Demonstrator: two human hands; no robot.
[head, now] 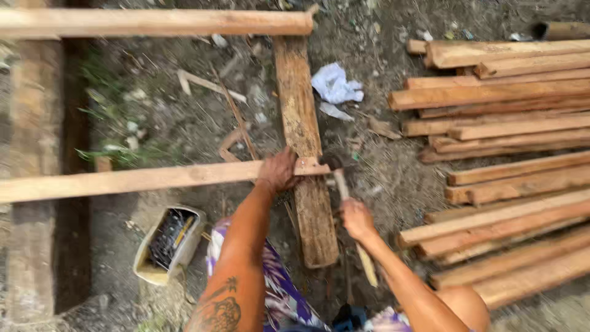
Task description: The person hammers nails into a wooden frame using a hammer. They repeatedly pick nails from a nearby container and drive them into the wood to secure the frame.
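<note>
While the long pale wooden batten lies level across the upright weathered brown plank, its right end sits right on that plank. Left hand is curled down over the batten's end, pinning it. Right hand is wrapped tight round a pale wooden-handled hammer, its dark head just right of the batten's tip. Below the batten, left of the plank, a white plastic tub holds dark nails and a yellow-handled tool. Right of the plank, a stack of reddish sawn timber lengths. Above, crumpled white cloth on dirt.
</note>
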